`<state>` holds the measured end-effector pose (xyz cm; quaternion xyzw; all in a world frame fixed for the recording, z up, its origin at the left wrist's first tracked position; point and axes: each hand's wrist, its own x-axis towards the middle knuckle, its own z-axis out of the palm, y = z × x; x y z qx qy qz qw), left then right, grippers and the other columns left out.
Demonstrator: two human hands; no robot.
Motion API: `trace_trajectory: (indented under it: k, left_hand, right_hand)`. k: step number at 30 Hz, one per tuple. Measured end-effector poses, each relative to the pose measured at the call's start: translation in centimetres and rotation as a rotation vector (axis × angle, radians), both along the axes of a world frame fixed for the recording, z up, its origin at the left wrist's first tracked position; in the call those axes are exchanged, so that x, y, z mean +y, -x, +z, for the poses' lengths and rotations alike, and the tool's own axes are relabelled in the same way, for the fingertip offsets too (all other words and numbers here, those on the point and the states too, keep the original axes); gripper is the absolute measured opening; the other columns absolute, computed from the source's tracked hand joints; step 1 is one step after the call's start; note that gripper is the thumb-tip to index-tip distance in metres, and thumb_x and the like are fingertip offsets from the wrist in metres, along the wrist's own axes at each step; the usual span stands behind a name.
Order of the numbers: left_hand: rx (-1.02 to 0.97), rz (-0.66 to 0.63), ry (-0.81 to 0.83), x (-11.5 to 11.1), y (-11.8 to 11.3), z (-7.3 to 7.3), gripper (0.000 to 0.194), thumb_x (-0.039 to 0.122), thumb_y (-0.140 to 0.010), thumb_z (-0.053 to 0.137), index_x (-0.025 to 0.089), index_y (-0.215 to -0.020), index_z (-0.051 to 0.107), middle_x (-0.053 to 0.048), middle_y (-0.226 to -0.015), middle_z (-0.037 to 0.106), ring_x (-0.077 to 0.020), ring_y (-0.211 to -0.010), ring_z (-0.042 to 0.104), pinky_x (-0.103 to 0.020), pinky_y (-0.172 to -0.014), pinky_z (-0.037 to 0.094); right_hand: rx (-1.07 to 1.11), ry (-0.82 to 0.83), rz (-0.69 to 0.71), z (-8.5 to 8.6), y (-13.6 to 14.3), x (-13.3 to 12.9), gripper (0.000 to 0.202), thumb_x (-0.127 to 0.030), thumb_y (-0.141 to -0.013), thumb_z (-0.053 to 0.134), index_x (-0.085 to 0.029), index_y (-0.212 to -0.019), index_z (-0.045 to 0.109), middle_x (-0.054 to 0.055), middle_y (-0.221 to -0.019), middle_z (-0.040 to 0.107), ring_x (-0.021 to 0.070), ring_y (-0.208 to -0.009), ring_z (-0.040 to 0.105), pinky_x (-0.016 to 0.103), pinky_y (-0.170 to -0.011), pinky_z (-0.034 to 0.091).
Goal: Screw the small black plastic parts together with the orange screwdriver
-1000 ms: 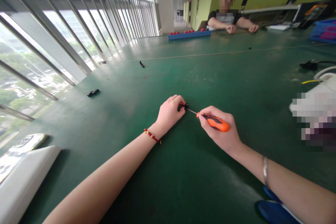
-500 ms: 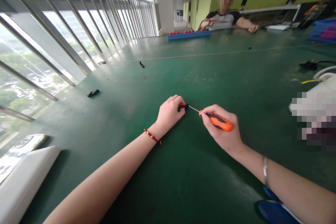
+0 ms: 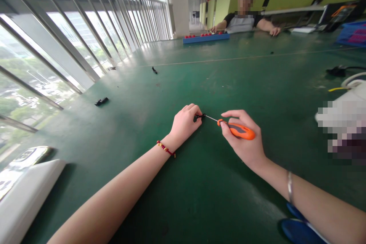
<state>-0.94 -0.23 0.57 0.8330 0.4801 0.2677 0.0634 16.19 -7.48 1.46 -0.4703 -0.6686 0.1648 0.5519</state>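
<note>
Near the middle of the green table, my left hand pinches a small black part. My right hand holds an orange and dark grey screwdriver, its thumb on the handle and its index finger lifted off. The thin metal shaft points left, and its tip meets the right end of the black part. Exactly how the tip sits in the part is too small to tell.
Black pieces lie at the left and farther back. A blue strip with red pieces stands at the far edge, by a seated person. A white box is at the near left; a blue basket at the far right.
My right index finger has lifted away from the screwdriver, and its handle has turned and shifted slightly. The left hand has stayed put. Across the table, the person's hand has moved down to the blue strip.
</note>
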Motion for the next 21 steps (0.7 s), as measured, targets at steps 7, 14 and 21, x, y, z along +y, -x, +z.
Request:
trace_trajectory:
  k: [7,14,21]
  left_hand:
    - [-0.002,-0.009,0.011,0.01,0.01,0.05,0.009,0.013,-0.074,0.053,0.020,-0.080,0.056,-0.002,-0.089,0.061,-0.0172,-0.085,0.057,-0.029,-0.075,0.048]
    - [0.003,0.004,0.010,0.01,-0.02,0.05,0.009,0.013,-0.074,0.054,0.020,-0.079,0.055,-0.002,-0.088,0.062,-0.0174,-0.084,0.057,-0.029,-0.074,0.047]
    - [0.002,-0.007,0.003,-0.03,0.01,0.07,0.009,0.013,-0.075,0.053,0.020,-0.080,0.055,-0.002,-0.089,0.062,-0.0174,-0.085,0.057,-0.029,-0.074,0.047]
  right_hand:
    - [-0.011,-0.009,-0.015,-0.13,-0.11,0.03,0.018,-0.024,-0.078,0.062,-0.022,-0.094,0.054,-0.005,-0.062,0.051,0.0123,-0.055,0.053,0.026,-0.055,0.045]
    - [0.032,-0.128,-0.091,-0.12,-0.01,0.06,0.030,-0.021,-0.075,0.063,-0.022,-0.103,0.052,0.002,-0.085,0.058,0.0132,-0.062,0.056,0.029,-0.063,0.050]
    - [-0.093,-0.011,-0.041,-0.26,-0.18,-0.16,0.009,-0.026,-0.079,0.061,-0.023,-0.086,0.057,-0.002,-0.062,0.057,0.0152,-0.060,0.055,0.030,-0.062,0.047]
